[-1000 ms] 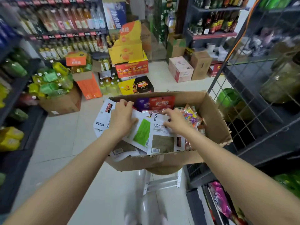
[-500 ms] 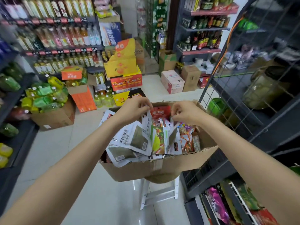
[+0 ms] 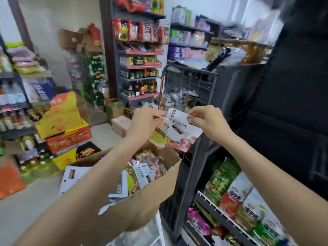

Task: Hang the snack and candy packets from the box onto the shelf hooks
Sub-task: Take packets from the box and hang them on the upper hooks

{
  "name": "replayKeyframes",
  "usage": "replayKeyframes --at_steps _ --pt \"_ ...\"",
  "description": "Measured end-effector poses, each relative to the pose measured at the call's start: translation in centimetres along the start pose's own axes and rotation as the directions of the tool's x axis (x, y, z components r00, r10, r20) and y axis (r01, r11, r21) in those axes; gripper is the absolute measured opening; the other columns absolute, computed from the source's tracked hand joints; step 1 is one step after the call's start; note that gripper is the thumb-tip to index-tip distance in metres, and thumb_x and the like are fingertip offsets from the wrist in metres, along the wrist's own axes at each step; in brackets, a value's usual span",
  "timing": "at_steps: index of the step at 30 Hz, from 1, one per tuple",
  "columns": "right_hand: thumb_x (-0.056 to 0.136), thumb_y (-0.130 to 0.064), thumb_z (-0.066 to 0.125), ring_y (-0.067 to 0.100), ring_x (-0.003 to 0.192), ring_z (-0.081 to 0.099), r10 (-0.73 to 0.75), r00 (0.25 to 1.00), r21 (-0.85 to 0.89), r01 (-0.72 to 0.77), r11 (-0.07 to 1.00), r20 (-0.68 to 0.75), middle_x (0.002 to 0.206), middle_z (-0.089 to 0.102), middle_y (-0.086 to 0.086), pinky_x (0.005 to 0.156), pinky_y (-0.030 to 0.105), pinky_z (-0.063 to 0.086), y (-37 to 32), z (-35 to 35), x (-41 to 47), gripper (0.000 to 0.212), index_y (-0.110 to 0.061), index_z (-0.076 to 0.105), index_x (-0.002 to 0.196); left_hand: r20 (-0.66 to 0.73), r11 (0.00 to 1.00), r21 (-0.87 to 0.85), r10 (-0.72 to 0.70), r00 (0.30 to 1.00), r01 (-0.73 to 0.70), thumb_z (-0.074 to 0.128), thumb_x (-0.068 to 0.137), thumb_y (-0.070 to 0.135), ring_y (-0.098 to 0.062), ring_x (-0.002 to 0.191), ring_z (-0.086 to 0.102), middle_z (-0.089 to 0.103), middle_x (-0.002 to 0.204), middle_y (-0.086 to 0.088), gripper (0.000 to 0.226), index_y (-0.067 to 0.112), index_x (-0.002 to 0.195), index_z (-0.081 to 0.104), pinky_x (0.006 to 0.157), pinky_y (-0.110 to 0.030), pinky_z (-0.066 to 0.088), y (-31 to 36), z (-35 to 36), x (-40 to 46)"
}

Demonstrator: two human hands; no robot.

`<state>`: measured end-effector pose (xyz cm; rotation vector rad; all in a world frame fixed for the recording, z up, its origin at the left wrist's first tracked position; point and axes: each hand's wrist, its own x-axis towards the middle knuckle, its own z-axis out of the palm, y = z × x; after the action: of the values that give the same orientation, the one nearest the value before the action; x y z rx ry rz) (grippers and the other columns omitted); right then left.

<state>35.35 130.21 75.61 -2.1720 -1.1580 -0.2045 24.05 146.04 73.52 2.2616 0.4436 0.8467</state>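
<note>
Head view. Both hands are raised above the cardboard box [image 3: 159,185], holding a bunch of packets [image 3: 179,129] between them. The left hand [image 3: 144,123] has its fingers curled and pinches the top left edge of the bunch. The right hand [image 3: 206,121] pinches the top right edge, fingers curled over the front white packet. The bunch hangs down from both grips, just in front of the dark wire grid panel [image 3: 188,82] of the shelf unit on the right. Behind the white packet, a yellow-green one and a pink one show at the lower edge.

The box sits below the hands, between the forearms, open and full of more packets [image 3: 143,173]: white, green, orange and red ones lying loose, some sticking out over the near rim.

Writing: the white packet carries a line of dark characters across its face and a small dark label near its top, both too blurred to read. An orange and yellow carton [image 3: 63,119] on the floor at left bears print that is also unreadable. Green and red bags [image 3: 225,189] stand on the low shelf at right.
</note>
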Motion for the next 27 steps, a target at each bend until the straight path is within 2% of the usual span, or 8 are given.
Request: replayKeyframes --at_steps 2,4,7,9,13,18,23,27 --pt "0.083 -0.022 0.066 0.015 0.086 0.065 0.048 0.995 0.024 -0.046 0.999 -0.088 0.076 0.069 -0.014 0.087 0.043 0.05 0.2 -3.1 -2.5 0.018 -0.036 0.065 0.072 -0.012 0.991 -0.025 0.131 0.991 -0.132 0.07 0.083 0.015 -0.008 0.079 0.064 0.071 0.096 -0.004 0.024 0.012 0.106 0.072 0.081 -0.009 0.042 3.1 1.2 -0.1" --pt "0.084 -0.021 0.066 0.012 0.086 0.066 0.08 0.982 0.035 -0.075 0.997 -0.17 0.076 0.069 -0.014 0.083 0.043 0.051 0.3 -6.2 -5.0 0.014 -0.032 0.067 0.075 -0.007 0.964 -0.056 0.259 0.966 -0.259 0.069 0.083 0.021 0.002 0.062 0.048 0.065 0.079 -0.001 0.021 0.012 0.101 0.074 0.067 -0.006 0.034 6.5 2.4 -0.5" --pt "0.085 -0.014 0.067 -0.001 0.084 0.063 0.12 0.944 0.066 -0.104 0.992 -0.306 0.08 0.069 -0.011 0.084 0.028 0.05 0.5 -11.1 -8.9 0.007 -0.017 0.073 0.084 -0.028 0.929 -0.046 0.366 0.93 -0.367 0.071 0.079 0.028 -0.019 0.076 0.047 0.047 0.081 -0.004 0.021 0.014 0.094 0.076 0.069 -0.022 0.031 11.7 4.4 -1.1" --pt "0.084 -0.013 0.069 -0.004 0.081 0.062 0.17 0.899 0.12 -0.132 0.984 -0.404 0.08 0.07 -0.01 0.078 0.017 0.048 0.8 -14.5 -11.8 0.006 -0.015 0.074 0.083 -0.012 0.889 -0.119 0.443 0.896 -0.441 0.075 0.077 0.026 -0.014 0.086 0.048 0.049 0.091 -0.003 0.018 0.012 0.088 0.077 0.076 -0.021 0.035 14.9 5.9 -1.4" --pt "0.08 -0.022 0.074 0.002 0.079 0.064 0.36 0.746 0.359 -0.173 0.917 -0.561 0.08 0.072 -0.008 0.07 0.02 0.05 1.7 -20.4 -17.6 0.004 -0.018 0.075 0.08 0.092 0.812 -0.409 0.49 0.867 -0.416 0.072 0.08 0.022 0.011 0.06 0.055 0.062 0.065 0.013 0.014 0.009 0.076 0.075 0.057 -0.003 0.034 22.1 8.9 -3.5" --pt "0.093 -0.035 0.057 0.022 0.084 0.069 0.605 0.633 0.574 -0.292 0.765 -0.484 0.092 0.075 0.004 0.072 0.035 0.054 4.1 -27.5 -25.3 0.03 -0.011 0.074 0.094 0.074 0.724 -0.537 0.553 0.83 -0.434 0.072 0.08 0.022 0.004 0.06 0.056 0.064 0.064 0.009 0.017 0.006 0.075 0.075 0.057 -0.01 0.038 31.5 13.3 -7.9" --pt "0.088 -0.031 0.064 0.027 0.074 0.063 0.582 0.441 0.525 -0.257 0.811 -0.683 0.081 0.071 0.005 0.066 0.038 0.048 7.4 -34.6 -32.3 0.032 -0.001 0.072 0.08 0.07 0.666 -0.545 0.642 0.764 -0.51 0.071 0.081 0.03 -0.007 0.052 0.045 0.058 0.055 -0.001 0.026 0.007 0.068 0.072 0.055 -0.015 0.033 40.1 17.8 -12.0" --pt "0.081 -0.029 0.072 0.025 0.067 0.05 0.545 0.304 0.483 -0.259 0.836 -0.781 0.07 0.056 0.017 0.063 0.038 0.04 10.2 -41.0 -37.2 0.032 -0.004 0.061 0.064 0.019 0.654 -0.585 0.602 0.798 -0.48 0.068 0.084 0.026 -0.012 0.054 0.038 0.045 0.045 0.006 0.033 0.0 0.064 0.064 0.053 -0.027 0.025 46.6 21.3 -14.8"
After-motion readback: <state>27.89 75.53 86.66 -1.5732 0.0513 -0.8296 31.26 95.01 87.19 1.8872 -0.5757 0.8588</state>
